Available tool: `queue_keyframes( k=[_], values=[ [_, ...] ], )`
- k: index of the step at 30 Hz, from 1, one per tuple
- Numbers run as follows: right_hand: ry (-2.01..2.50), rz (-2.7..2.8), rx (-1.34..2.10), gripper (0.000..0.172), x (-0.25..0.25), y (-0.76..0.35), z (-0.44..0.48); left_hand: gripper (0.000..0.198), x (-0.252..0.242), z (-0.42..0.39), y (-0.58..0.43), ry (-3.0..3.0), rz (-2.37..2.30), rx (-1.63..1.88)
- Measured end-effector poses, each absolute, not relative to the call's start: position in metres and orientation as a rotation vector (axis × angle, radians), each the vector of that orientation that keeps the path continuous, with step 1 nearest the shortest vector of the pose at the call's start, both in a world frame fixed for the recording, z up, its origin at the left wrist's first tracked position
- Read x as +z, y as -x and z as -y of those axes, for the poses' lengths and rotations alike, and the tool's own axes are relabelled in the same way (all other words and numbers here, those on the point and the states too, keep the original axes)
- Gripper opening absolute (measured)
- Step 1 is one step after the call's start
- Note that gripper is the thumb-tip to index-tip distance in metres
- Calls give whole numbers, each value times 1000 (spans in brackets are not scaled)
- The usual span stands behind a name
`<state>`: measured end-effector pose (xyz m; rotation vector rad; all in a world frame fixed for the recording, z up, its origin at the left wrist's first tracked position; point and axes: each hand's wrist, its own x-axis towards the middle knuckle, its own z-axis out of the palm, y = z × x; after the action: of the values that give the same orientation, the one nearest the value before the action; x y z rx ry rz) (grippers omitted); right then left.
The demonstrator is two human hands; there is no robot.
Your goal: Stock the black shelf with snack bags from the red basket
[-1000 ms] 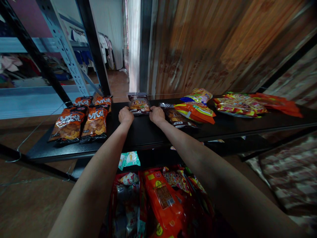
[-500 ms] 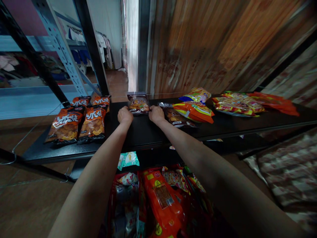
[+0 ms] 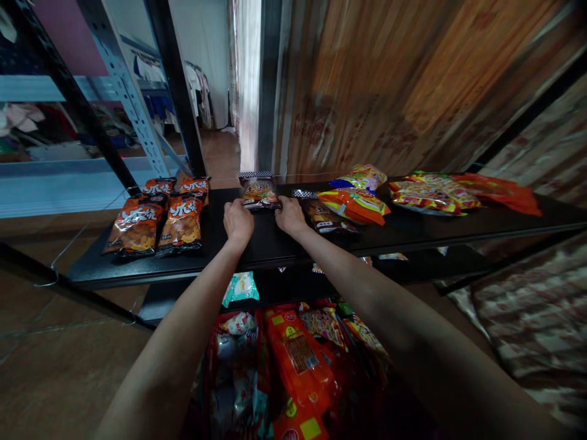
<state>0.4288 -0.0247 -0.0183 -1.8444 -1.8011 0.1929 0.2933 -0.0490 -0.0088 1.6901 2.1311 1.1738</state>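
Bare shelf (image 3: 213, 231) parts the left hand (image 3: 238, 221) from orange bags (image 3: 181, 223). Just outside the right hand (image 3: 290, 215), a brown bag (image 3: 326, 217) blocks passage.

1. On the upper shelf (image 3: 266, 249), I have the middle packet (image 3: 259, 192) near the back edge, between my left fingers (image 3: 237, 208) and right fingers (image 3: 283, 208).
2. Left of them I see four bags (image 3: 181, 223), two before two.
3. Right lies a second packet (image 3: 324, 217), overlapped by the front pouch (image 3: 355, 205); the rear pouch (image 3: 362, 177) sits behind.
4. Farther right lie more bags (image 3: 426, 197).
5. Below, a sachet (image 3: 243, 287) lies on the lower shelf (image 3: 160, 300), packages (image 3: 298, 360) before it.
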Motion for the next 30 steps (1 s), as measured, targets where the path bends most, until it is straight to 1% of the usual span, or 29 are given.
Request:
queue_keyframes(
  k=[4, 7, 10, 13, 17, 20, 22, 25, 27, 30],
  values=[
    [1598, 1853, 191, 45, -20, -427, 57, 29, -28, 105, -296, -1686, -1820, 1303],
    [1422, 1862, 238, 39, -27, -428, 93, 29, -50, 162, -298, -1574, -1551, 1246],
    [1242, 1830, 278, 33, -41, -433, 134, 29, -66, 217, -299, -1497, -1429, 1267],
    [1172, 1830, 323, 30, -65, -442, 174, 28, -84, 247, -295, -1462, -1315, 1199],
    [1406, 1878, 463, 28, -113, -460, 218, 27, -129, 246, -281, -1267, -1422, 898],
    [1675, 1947, 711, 28, -153, -475, 246, 23, -169, 239, -268, -1353, -1632, 665],
    [1848, 1985, 891, 27, -178, -483, 265, 19, -188, 238, -263, -1385, -1689, 557],
    [2010, 2039, 1184, 26, -211, -489, 290, 21, -200, 238, -259, -1346, -1689, 509],
    [2046, 2048, 1268, 26, -226, -489, 302, 21, -199, 237, -256, -1308, -1694, 510],
    [2058, 2085, 1345, 27, -236, -484, 311, 21, -193, 233, -250, -1259, -1742, 526]
  ],
)
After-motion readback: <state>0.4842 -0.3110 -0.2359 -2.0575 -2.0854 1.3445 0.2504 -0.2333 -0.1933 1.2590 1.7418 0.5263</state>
